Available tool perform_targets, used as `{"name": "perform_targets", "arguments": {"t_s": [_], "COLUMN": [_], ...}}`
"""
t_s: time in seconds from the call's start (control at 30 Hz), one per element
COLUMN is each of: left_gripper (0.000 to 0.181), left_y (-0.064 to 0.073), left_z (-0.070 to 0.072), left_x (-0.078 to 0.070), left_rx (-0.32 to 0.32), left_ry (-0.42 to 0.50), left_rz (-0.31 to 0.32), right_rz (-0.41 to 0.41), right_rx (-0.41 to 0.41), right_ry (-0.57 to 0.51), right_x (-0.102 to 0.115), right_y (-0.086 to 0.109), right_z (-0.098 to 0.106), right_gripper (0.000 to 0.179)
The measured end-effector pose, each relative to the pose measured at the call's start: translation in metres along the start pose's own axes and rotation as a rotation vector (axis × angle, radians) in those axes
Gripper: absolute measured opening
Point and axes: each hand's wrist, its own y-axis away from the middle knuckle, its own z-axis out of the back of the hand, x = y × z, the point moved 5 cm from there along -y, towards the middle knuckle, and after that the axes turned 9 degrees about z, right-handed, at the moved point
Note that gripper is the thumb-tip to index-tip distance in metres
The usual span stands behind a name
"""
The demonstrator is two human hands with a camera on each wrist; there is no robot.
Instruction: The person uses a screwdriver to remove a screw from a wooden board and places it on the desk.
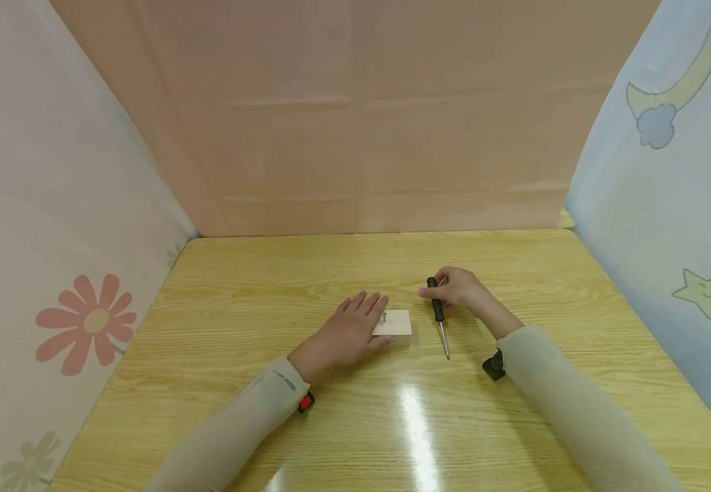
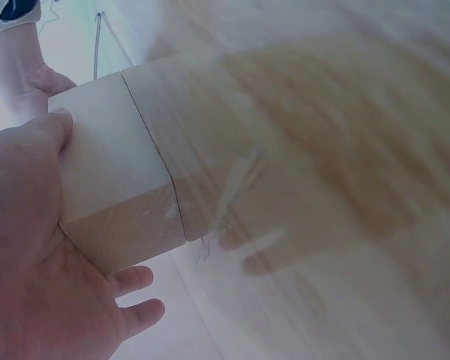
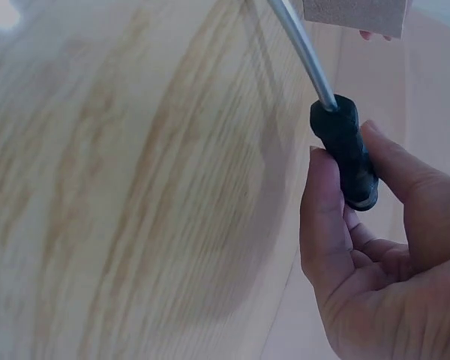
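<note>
A small pale wooden block (image 1: 397,321) lies on the table, with a screw (image 1: 384,317) standing up from its top face. My left hand (image 1: 349,331) holds the block from its left side, thumb along the near face and fingers across the far side. In the left wrist view, the thumb rests against the block (image 2: 109,154). To the right of the block, my right hand (image 1: 456,288) pinches the black handle of a screwdriver (image 1: 436,304) between thumb and fingers. Its metal shaft points toward my body; the right wrist view shows the grip on the handle (image 3: 343,146) closely.
The wood-grain table (image 1: 257,273) is bordered by a plain pinkish backdrop (image 1: 355,137) at the back. Patterned sheets stand at the left (image 1: 85,205) and right (image 1: 656,225). Dark straps with small fittings show at both wrists.
</note>
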Motion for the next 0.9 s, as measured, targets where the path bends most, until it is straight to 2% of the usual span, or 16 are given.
{"name": "perform_targets", "arguments": {"t_s": [0.2,0.9], "left_gripper": [0.082,0.081], "left_y": [0.000,0.000], "left_z": [0.000,0.000], "left_x": [0.000,-0.001], "left_rx": [0.001,-0.008], "left_ry": [0.004,-0.008], "left_rz": [0.002,-0.006], "right_rz": [-0.016,-0.055], "right_rx": [0.001,0.043], "right_ry": [-0.018,0.072], "right_x": [-0.002,-0.012], "right_y": [0.000,-0.004], "right_z": [-0.002,-0.008], "right_gripper": [0.045,0.052]}}
